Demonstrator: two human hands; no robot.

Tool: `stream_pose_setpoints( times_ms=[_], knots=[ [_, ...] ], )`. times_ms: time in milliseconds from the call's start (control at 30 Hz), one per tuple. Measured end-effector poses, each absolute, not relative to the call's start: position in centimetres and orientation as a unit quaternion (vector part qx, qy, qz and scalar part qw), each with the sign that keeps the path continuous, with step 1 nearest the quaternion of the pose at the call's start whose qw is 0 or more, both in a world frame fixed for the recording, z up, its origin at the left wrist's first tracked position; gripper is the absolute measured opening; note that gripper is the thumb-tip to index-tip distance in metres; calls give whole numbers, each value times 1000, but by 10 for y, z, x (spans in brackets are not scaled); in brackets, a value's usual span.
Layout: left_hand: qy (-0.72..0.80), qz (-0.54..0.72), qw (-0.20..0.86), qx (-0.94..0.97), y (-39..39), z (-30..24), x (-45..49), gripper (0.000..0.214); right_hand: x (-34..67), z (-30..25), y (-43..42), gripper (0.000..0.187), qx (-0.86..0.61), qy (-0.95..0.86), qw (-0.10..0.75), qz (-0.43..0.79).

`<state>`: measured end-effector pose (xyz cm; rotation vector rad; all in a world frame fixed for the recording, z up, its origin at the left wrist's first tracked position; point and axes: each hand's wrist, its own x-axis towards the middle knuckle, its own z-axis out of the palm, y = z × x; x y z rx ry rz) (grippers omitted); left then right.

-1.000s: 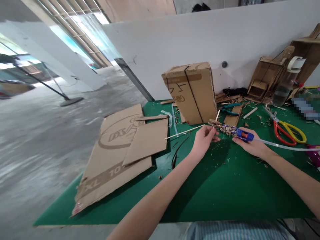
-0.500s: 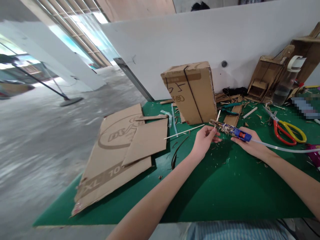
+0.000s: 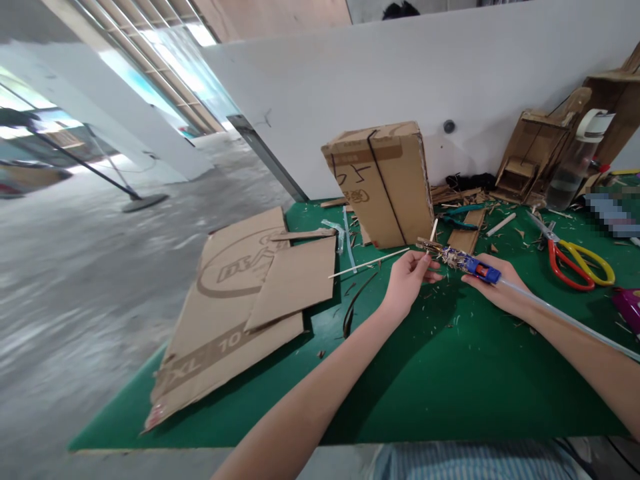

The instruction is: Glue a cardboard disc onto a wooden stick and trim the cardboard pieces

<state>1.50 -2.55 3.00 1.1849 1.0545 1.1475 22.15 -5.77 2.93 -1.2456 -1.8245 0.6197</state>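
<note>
My right hand (image 3: 503,288) is closed around a blue glue gun (image 3: 481,269), whose front is covered in stringy glue and brown scraps. A long clear glue stick (image 3: 560,313) runs out of its back, over my right forearm. My left hand (image 3: 407,275) pinches a short pale wooden stick (image 3: 434,230) upright at the gun's nozzle; the fingers partly hide its lower end. Whether the nozzle touches the stick I cannot tell. A longer thin stick (image 3: 367,263) lies beside my left hand, in front of a taped cardboard box (image 3: 385,187).
Flat cardboard sheets (image 3: 230,287) lie on the left of the green table (image 3: 430,393). Scissors with red and yellow handles (image 3: 570,263), teal pliers (image 3: 460,219), a water bottle (image 3: 573,163) and cardboard structures (image 3: 530,150) are to the right. Scraps surround my hands.
The glue stick's tail has swung from pointing right to pointing down and right. The short wooden stick and the gun's nozzle have shifted slightly left. Both hands keep their grip.
</note>
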Motion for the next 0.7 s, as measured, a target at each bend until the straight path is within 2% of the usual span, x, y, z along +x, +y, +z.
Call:
stream_pose_setpoints(
  times_ms=[700],
  knots=[
    [436, 481, 566, 508, -26, 29, 15, 43, 223, 29, -56, 28, -496, -742, 401, 208]
  ],
)
